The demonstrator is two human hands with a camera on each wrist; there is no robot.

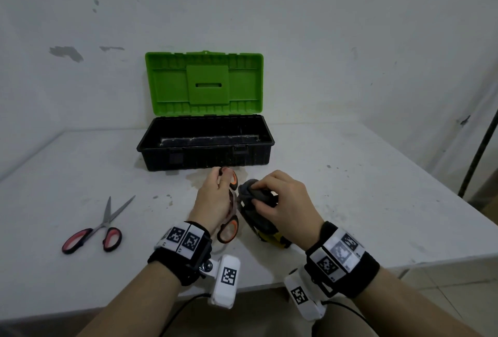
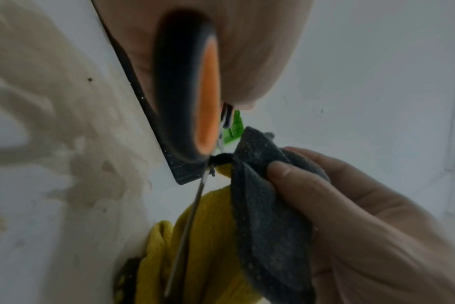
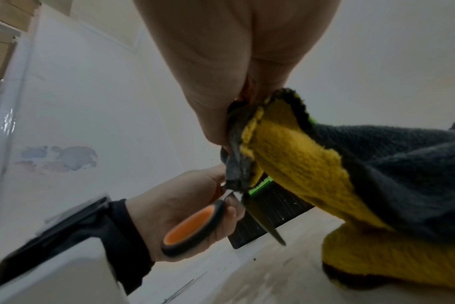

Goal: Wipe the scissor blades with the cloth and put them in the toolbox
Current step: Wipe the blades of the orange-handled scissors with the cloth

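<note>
Head view: left hand [image 1: 213,199] curled round orange-handled scissors [image 1: 229,224] at lower centre; right hand [image 1: 285,202] pinches grey-yellow cloth [image 1: 254,202] against the blades. Open toolbox [image 1: 204,142] at centre, red-handled scissors [image 1: 93,231] lower left on table [image 1: 377,202]. Left wrist view: handle loop at top centre, right-hand fingers [image 2: 312,185] bunching cloth beside a bare blade. Right wrist view: cloth folded over one blade at centre, other blade exposed below.
</note>
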